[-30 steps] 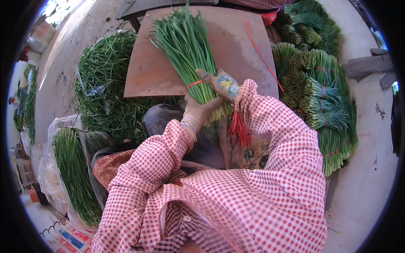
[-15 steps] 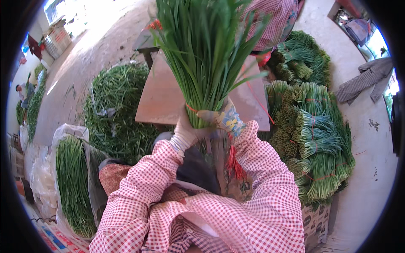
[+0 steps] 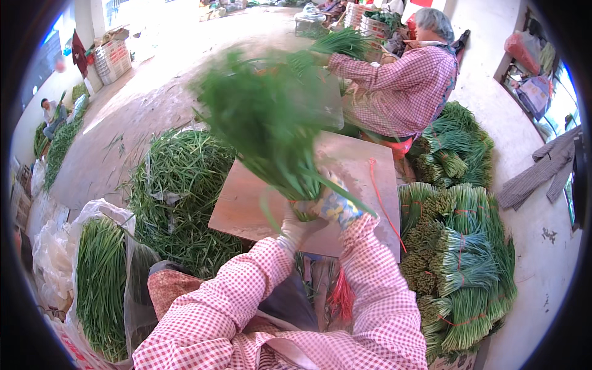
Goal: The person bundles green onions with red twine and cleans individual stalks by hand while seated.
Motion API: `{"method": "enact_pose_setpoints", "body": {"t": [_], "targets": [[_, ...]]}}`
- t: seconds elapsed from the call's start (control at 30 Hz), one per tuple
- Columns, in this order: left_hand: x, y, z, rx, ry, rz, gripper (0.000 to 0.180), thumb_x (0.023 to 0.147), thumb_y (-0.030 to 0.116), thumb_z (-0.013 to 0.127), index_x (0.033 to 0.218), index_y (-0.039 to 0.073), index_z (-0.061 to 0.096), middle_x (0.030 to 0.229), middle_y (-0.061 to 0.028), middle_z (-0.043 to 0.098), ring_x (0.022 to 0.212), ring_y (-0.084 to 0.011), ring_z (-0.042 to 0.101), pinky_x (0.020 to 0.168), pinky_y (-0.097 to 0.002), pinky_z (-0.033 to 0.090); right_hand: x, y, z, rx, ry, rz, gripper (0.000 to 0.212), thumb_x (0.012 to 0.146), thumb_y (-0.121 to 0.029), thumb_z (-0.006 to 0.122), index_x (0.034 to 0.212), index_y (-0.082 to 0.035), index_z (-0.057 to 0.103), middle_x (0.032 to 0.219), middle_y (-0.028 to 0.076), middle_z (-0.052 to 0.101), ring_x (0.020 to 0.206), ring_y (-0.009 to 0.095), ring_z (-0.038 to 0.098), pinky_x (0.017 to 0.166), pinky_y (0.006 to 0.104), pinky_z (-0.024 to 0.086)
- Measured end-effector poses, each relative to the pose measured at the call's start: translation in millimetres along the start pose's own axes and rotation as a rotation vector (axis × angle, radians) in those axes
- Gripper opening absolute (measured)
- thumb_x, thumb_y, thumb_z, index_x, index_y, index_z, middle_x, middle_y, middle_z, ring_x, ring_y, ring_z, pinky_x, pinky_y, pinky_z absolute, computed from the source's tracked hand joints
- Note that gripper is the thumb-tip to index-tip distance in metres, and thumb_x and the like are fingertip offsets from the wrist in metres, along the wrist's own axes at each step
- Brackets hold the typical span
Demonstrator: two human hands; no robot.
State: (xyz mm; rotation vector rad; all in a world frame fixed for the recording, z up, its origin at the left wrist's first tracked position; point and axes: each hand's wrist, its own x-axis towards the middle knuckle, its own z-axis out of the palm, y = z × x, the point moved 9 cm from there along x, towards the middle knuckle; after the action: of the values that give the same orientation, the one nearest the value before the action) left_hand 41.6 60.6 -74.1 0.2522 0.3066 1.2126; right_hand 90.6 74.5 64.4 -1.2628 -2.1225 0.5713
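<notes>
A thick bunch of garlic chives is held up over a small brown board table, its leafy tops tilted to the far left and smeared by motion. My left hand, in a pale glove, wraps round the bunch's lower end. My right hand, with a blue and yellow flowered cuff, grips the same stalks just to the right. A hint of a red tie shows near the grip. One red string lies along the board's right side. Below the board's near edge hangs a cluster of red strings.
Tied green bundles are stacked at right, more behind. Loose greens heap at left, near a plastic-wrapped pile. Beyond the table, a person in a checked shirt handles greens. Another person sits far left.
The bunch has swung from upright to a leftward tilt, lower in the picture, both hands still round its base. The view has tipped up, bringing the person opposite and the far floor into sight.
</notes>
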Motion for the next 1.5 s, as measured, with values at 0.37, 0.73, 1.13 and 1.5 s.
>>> {"method": "enact_pose_setpoints", "body": {"t": [0.37,0.73,1.13,1.5], "targets": [[-118,46,154,1.492,-0.677,0.348,0.064,0.078,0.017,0.077,0.132,0.0,0.048,0.126,-0.0176,0.058,0.116,-0.0223,0.057,0.101,-0.0373,0.044,-22,-13,27,-0.7,-0.342,0.03,0.08,0.074,-0.042,0.072,0.138,-0.001,0.044,0.127,0.021,0.056,0.125,0.037,0.048,0.103,0.0502,0.036],[-21,50,61,2.657,-0.236,0.208,0.101,0.064,0.034,0.084,0.144,0.009,0.028,0.145,-0.0113,0.04,0.138,-0.027,0.036,0.111,-0.0505,0.028,-70,-10,34,-0.576,-0.407,0.271,0.018,0.088,-0.021,0.057,0.096,-0.008,0.066,0.087,0.016,0.068,0.087,0.034,0.065,0.077,0.0457,0.052],[-11,45,65,2.718,-0.19,0.161,0.104,0.068,0.029,0.078,0.151,0.013,0.018,0.148,-0.0115,0.039,0.14,-0.0299,0.034,0.113,-0.0556,0.024,-127,16,96,1.442,0.071,0.933,0.017,0.096,-0.017,0.05,0.09,-0.007,0.063,0.058,-0.006,0.044,0.045,0.006,0.038,0.042,0.0235,0.031],[-22,45,58,2.668,-0.198,0.095,0.096,0.07,0.032,0.075,0.148,0.014,0.023,0.151,-0.0135,0.035,0.143,-0.03,0.029,0.115,-0.0578,0.018,-179,24,133,1.474,0.311,0.656,0.009,0.097,-0.015,0.056,0.094,-0.01,0.063,0.067,-0.007,0.05,0.046,0.0,0.034,0.043,0.0171,0.024]]}}
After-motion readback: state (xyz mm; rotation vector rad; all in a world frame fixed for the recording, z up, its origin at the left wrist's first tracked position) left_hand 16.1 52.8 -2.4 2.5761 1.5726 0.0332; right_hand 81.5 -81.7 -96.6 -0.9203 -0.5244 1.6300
